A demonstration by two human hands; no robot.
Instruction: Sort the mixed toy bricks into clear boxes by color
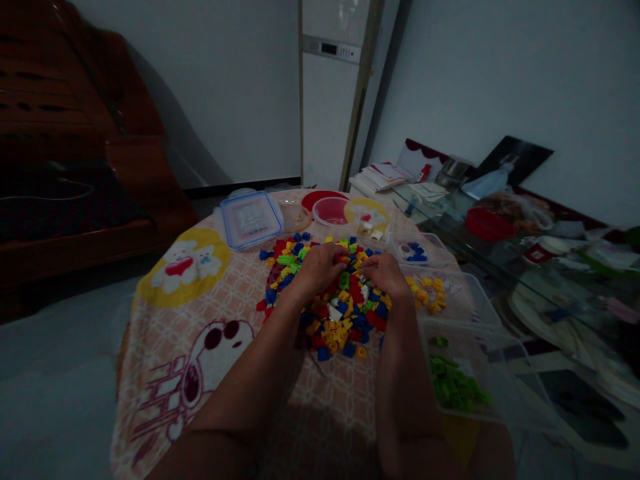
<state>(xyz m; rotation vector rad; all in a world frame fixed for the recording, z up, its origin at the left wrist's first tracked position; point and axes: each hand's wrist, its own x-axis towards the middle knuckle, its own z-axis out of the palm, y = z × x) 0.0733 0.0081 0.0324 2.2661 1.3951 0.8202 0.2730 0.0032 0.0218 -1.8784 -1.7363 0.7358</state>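
Note:
A heap of small plastic building blocks (337, 327) in red, yellow, blue, green and white lies in the middle of the round table. My left hand (323, 267) is over the heap's far part, its fingers curled down and pressed together among the blocks. To its right, my right hand (386, 275) reaches in from the other side with thumb and fingers drawn together, a short gap from the left. Whatever is between the fingertips of either hand is too small and dark to make out.
Along the right edge stand clear containers: one with green blocks (457, 387), one with yellow blocks (427, 293), one with blue blocks (414, 252). A blue-rimmed lid (251, 220) and a pink bowl (331, 211) are at the back. A cluttered glass table (450, 227) stands right.

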